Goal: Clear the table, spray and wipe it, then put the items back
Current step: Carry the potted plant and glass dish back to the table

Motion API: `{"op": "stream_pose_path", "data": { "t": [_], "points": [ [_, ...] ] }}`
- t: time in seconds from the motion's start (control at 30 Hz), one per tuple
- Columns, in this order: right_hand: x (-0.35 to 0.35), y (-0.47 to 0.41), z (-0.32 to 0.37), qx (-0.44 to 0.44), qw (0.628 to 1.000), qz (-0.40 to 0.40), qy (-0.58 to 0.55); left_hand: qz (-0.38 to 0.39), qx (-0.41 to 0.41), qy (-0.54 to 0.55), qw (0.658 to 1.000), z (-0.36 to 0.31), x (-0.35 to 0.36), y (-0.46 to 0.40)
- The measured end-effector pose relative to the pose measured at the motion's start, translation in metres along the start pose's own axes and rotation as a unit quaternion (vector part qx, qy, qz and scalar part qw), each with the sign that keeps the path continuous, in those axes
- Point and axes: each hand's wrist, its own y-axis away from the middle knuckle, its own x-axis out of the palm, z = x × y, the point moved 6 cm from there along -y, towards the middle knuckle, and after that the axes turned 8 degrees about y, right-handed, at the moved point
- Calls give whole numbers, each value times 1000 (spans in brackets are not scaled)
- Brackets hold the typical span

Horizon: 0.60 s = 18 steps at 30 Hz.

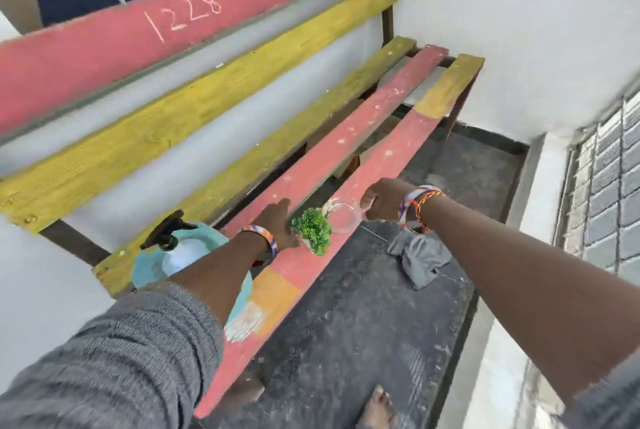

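Reading "1228" (chalked) on red slat (180, 13)

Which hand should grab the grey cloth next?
Probably right. The grey cloth lies on the dark surface just under the right hand's wrist; the left hand is across the small green plant, farther away.

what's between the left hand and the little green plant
Nothing visible: the left hand is already against the small green plant on the red plank. The right hand grips the glass cup beside it.
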Motion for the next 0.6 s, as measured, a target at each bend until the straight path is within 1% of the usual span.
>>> {"op": "stream_pose_path", "data": {
  "t": [0.03, 0.07, 0.1, 0.13, 0.23, 0.3, 0.37, 0.43, 0.53, 0.6],
  "points": [
    [5, -12, -7, -1, 1000, 20, 3, -6, 22, 18, 1000, 5, 9, -17],
    [11, -19, -10, -4, 999, 36, 9, -7, -11, 75, 997, 18, 20, -37],
    [21, -26, -15, -6, 998, 57, 14, -12, -18, 94, 995, 25, 30, -47],
    [29, -31, -18, -11, 997, 78, 15, -1, -42, 98, 994, 31, 41, -53],
    [54, -49, -28, -23, 987, 155, 32, -7, -73, 123, 990, 43, 68, -67],
    [70, -62, -33, -31, 981, 184, 47, -14, -98, 126, 987, 56, 83, -80],
    [84, -77, -38, -30, 980, 194, 42, -21, -136, 115, 984, 68, 95, -92],
    [97, -97, -43, -23, 981, 188, 26, -37, -152, 89, 984, 73, 103, -109],
    [118, -131, -48, 3, 984, 180, -2, -41, -155, 87, 983, 79, 121, -142],
    [136, -153, -52, 26, 982, 186, -14, -31, -159, 105, 981, 80, 137, -158]
  ]
}}
